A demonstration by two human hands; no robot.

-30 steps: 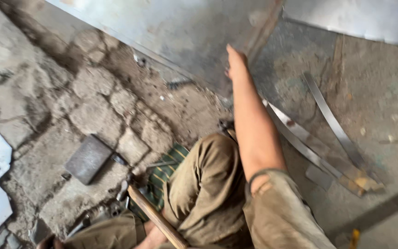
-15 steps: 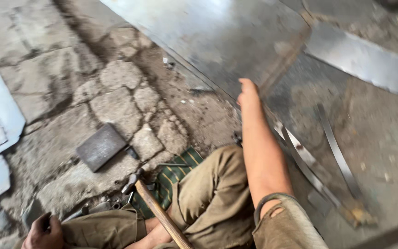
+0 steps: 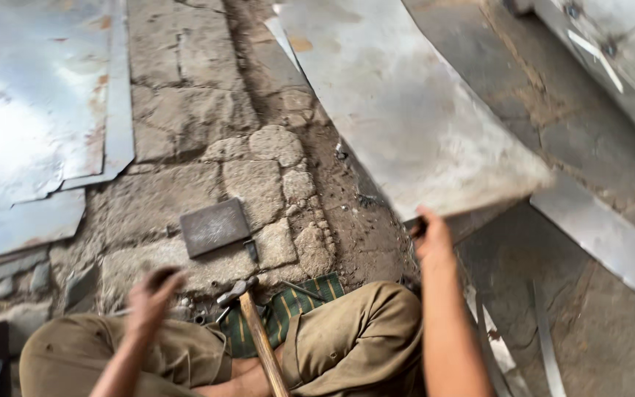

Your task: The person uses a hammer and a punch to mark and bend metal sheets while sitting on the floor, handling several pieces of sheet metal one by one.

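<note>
Fingers of the right hand (image 3: 432, 239) pinch the near edge of the metal sheet (image 3: 413, 110) lying across the stone floor (image 3: 185, 117); it looks broad, floppy, sharp-edged. Left hand (image 3: 150, 295) blurred, grip unclear.

1. The single head view looks steeply down from the seated person's head onto the stone floor (image 3: 185, 147).
2. It sits close above the knees, facing forward.
3. No second view exists.
</note>
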